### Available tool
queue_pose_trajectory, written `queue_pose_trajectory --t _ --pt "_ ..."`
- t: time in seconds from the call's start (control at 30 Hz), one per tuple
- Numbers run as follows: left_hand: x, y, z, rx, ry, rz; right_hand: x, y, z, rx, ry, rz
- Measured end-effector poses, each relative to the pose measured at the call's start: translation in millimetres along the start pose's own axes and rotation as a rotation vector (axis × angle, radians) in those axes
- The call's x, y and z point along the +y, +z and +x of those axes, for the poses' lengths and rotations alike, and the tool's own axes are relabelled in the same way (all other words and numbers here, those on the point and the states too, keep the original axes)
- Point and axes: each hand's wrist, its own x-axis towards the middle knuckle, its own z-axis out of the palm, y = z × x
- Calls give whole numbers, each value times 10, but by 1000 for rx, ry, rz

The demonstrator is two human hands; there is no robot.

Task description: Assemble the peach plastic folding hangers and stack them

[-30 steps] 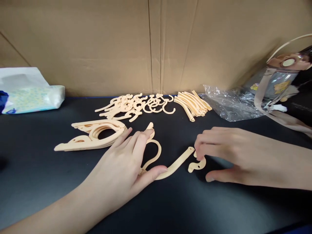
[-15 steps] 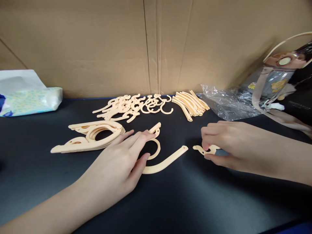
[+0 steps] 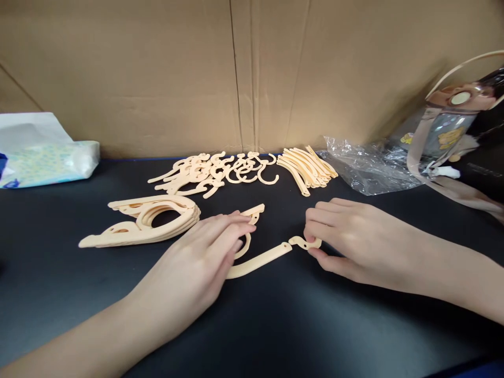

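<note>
Two bare hands work over the one dark bench (image 3: 275, 331). One long curved strip (image 3: 260, 261) lies between them, its left end hidden by the left hand (image 3: 197, 257). That hand's fingers are together, laid over the strip's hidden end, one round hook (image 3: 247, 245) just behind the strip, and one short straight piece (image 3: 254, 210) farther behind; whether they grip anything, I cannot tell. To the right of the strip, the right hand (image 3: 358, 241) has thumb and fingers clamped on one small curved piece (image 3: 299, 241), whose tip meets the strip's right end or lies just beside it.

Left of the strip lies one stack of folded pieces (image 3: 134, 239), several layers deep. Well behind the strip are one heap of small parts (image 3: 200, 170), too tangled to count, and one bundle of slender strips (image 3: 307, 168), also overlapping. Behind and to the strip's right are one clear bag (image 3: 358, 168) and one bottle (image 3: 452, 131).

Half a second ago the small curved piece was apart from the strip, farther right. The left thumb has since tucked in, covering more of the hook.
</note>
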Motion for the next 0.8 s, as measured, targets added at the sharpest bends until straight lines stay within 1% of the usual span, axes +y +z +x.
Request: queue_pose_trajectory --t 0.07,0.13,0.23,0.3,0.43,0.53,0.67,0.73,0.8 --pt "94 -7 13 41 48 22 11 -5 -3 -2 2 22" --pt "196 -4 44 39 92 27 38 -9 -15 4 4 33" --pt "320 30 125 13 134 74 79 -4 -40 2 -8 43" --pt "366 71 189 -10 126 114 89 8 -51 -12 -23 58" --pt "390 151 284 -42 98 101 67 22 -29 -11 -33 92" --pt "391 164 295 1 101 97 56 12 11 9 -7 160" --pt "388 155 260 38 80 16 66 -2 41 -44 86 361" --pt "383 166 243 16 72 -65 66 -3 42 -67 145 465" --pt "377 185 234 -20 69 -118 58 -9 40 -60 204 553"
